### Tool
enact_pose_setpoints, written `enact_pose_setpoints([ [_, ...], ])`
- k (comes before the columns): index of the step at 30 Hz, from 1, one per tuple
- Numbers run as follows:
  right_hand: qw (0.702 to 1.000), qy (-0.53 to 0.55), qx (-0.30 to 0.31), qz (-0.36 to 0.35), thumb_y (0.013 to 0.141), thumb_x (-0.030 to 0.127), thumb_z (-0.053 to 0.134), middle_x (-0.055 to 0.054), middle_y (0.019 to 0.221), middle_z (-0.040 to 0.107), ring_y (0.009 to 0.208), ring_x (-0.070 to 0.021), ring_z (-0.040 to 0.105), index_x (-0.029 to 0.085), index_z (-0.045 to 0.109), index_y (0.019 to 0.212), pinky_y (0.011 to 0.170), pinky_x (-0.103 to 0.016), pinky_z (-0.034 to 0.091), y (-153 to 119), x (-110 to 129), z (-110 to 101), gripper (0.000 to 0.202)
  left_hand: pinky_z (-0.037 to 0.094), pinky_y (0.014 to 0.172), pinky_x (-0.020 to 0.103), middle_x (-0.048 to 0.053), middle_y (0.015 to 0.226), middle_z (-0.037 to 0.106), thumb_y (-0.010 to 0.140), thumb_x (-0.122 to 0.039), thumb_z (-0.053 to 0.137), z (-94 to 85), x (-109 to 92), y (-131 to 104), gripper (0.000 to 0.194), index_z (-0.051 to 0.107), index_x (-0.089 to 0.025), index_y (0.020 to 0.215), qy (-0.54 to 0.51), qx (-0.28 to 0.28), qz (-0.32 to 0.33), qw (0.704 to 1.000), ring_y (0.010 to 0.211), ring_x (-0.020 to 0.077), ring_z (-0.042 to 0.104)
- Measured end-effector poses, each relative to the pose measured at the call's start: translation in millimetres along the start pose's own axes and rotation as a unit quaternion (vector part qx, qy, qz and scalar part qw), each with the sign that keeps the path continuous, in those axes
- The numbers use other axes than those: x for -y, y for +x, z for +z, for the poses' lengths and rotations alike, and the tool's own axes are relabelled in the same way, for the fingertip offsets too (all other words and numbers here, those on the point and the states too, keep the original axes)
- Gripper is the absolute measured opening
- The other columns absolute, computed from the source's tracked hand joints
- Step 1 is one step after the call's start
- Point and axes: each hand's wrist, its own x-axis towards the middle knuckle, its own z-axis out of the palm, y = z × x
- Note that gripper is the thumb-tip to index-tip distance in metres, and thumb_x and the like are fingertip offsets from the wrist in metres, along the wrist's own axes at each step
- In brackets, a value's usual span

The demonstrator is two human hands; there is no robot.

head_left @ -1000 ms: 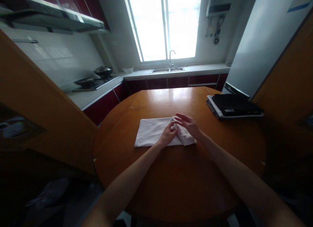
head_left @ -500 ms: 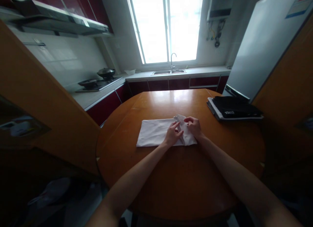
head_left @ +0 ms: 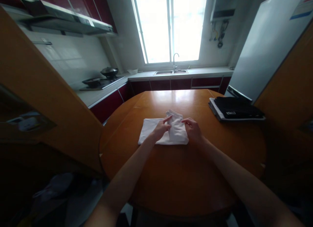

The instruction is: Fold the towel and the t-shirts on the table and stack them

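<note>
A white cloth (head_left: 149, 126) lies folded in a flat strip on the round wooden table (head_left: 181, 174). Its right part is turned over to the left and rests in a wrinkled layer, with its far edge sticking out past the strip. My left hand (head_left: 161, 127) lies on the cloth at the left edge of this layer, fingers apart. At the layer's right edge is my right hand (head_left: 193, 127), its thumb and index finger closed at the cloth's edge.
Dark and white folded garments (head_left: 237, 109) are stacked at the table's right side, by the fridge (head_left: 264, 41). Beyond the table stand a counter with a sink (head_left: 171, 72) and, at the left, a stove with pans (head_left: 109, 71).
The cloth's right end has come over to the left and now lies on the strip. My left hand has moved left. The view has shifted slightly.
</note>
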Motion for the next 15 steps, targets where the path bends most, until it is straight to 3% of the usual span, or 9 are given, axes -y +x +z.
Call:
enact_pose_setpoints([
  [4,0.989,-0.054,0.101,-0.097,0.093,0.036,0.059,-0.01,0.121,0.068,0.118,-0.025,0.059,0.023,0.072,0.115,0.104,-0.042,0.046,-9.5,12.8,4.1,0.028,0.053,0.077,0.026,0.015,0.131,0.066,0.075,-0.022,0.076,-26.1,-14.5,-4.4,0.071,0.058,-0.015,0.143,0.074,-0.063,0.046,0.994,0.096,0.0196,0.066],
  [7,0.961,-0.114,0.208,-0.145,0.088,0.043,0.069,-0.012,0.145,0.055,0.137,-0.0292,0.046,0.026,0.061,0.137,0.114,-0.05,0.037,-19.7,19.7,10.0,0.052,0.053,0.091,0.029,0.017,0.147,0.055,0.068,-0.025,0.085,-54.2,-18.8,-8.3,0.077,0.06,-0.013,0.14,0.123,-0.07,0.058,0.988,0.12,0.0283,0.06],
  [11,0.92,-0.166,0.317,-0.16,0.083,0.037,0.075,-0.012,0.161,0.038,0.149,-0.033,0.029,0.028,0.049,0.15,0.12,-0.055,0.026,-30.6,27.9,19.5,0.073,0.057,0.084,0.032,0.018,0.144,0.057,0.063,-0.028,0.092,-90.2,-19.9,-11.9,0.092,0.055,-0.017,0.145,0.127,-0.042,-0.017,0.991,0.107,0.0281,0.068],
  [15,0.91,-0.176,0.344,-0.15,0.084,0.025,0.068,-0.011,0.162,0.036,0.151,-0.032,0.027,0.028,0.047,0.152,0.121,-0.057,0.021,-33.8,32.6,25.7,0.071,0.057,0.068,0.025,0.019,0.137,0.063,0.056,-0.027,0.096,-111.1,-21.5,-14.1,0.099,0.054,-0.018,0.146,0.11,-0.035,-0.063,0.991,0.085,0.0201,0.071],
])
